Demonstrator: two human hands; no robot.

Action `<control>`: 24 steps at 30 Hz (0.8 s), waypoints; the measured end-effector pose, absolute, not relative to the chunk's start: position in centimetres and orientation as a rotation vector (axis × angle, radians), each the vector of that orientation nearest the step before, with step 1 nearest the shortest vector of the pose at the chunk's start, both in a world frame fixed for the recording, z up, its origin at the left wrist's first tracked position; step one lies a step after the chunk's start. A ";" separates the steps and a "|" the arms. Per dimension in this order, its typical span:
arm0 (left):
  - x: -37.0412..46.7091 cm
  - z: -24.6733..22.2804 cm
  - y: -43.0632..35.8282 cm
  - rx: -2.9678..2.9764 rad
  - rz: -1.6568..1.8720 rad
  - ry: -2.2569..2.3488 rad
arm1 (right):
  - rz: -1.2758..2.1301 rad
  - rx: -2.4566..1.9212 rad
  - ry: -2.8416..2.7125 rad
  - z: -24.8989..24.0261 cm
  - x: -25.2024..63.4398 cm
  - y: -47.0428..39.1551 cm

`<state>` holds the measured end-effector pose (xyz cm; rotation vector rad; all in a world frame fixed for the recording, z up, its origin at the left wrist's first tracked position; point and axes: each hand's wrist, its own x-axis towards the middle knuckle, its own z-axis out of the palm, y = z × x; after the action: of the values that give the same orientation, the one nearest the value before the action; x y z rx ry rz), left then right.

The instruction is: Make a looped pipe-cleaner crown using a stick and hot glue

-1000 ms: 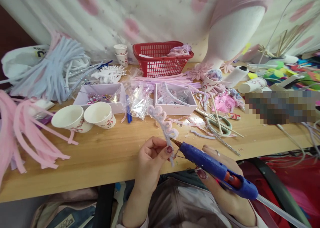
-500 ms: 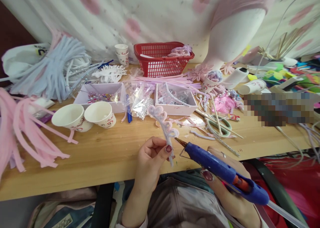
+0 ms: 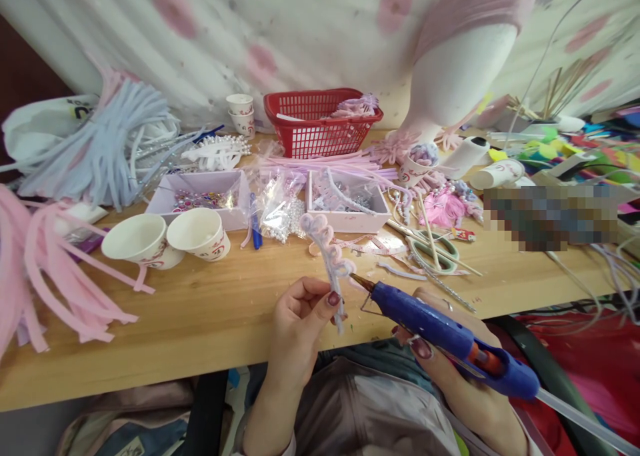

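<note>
Between thumb and fingers, my left hand [image 3: 300, 329] pinches the lower stem of a pale lilac pipe-cleaner piece [image 3: 327, 253], which stands upright with small pinkish curls along its side. My right hand [image 3: 450, 356] is wrapped round a blue hot glue gun [image 3: 425, 316], a clear glue stick [image 3: 575, 413] sticking out of its rear. The gun's brass nozzle points left, at or very close to the lowest curl; whether it touches I cannot tell. Behind the curls stands a lilac box [image 3: 350, 221] with silvery beads and a bent pipe cleaner.
Two paper cups [image 3: 135, 239] and pink pipe cleaners [image 3: 75, 276] lie to the left. A red basket [image 3: 320, 136] stands at the back, near a white mannequin head [image 3: 460, 76]. Scissors [image 3: 440, 253] and sticks lie right of centre. A second lilac box [image 3: 200, 199] holds gems.
The camera view has shifted slightly. The glue gun's nozzle stays by the lower curls, and my right thumb has moved a little on the gun. Both hands keep their holds.
</note>
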<state>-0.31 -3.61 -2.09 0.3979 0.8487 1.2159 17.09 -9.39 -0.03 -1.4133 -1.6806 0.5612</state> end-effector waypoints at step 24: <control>-0.4 -2.3 -3.7 0.434 1.249 0.871 | 0.708 -1.367 -1.636 1.8 18.2 -9.1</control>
<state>-0.37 -3.71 -2.32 0.4345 0.8713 1.2495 18.24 -9.07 1.79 -1.3673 -1.6361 0.7083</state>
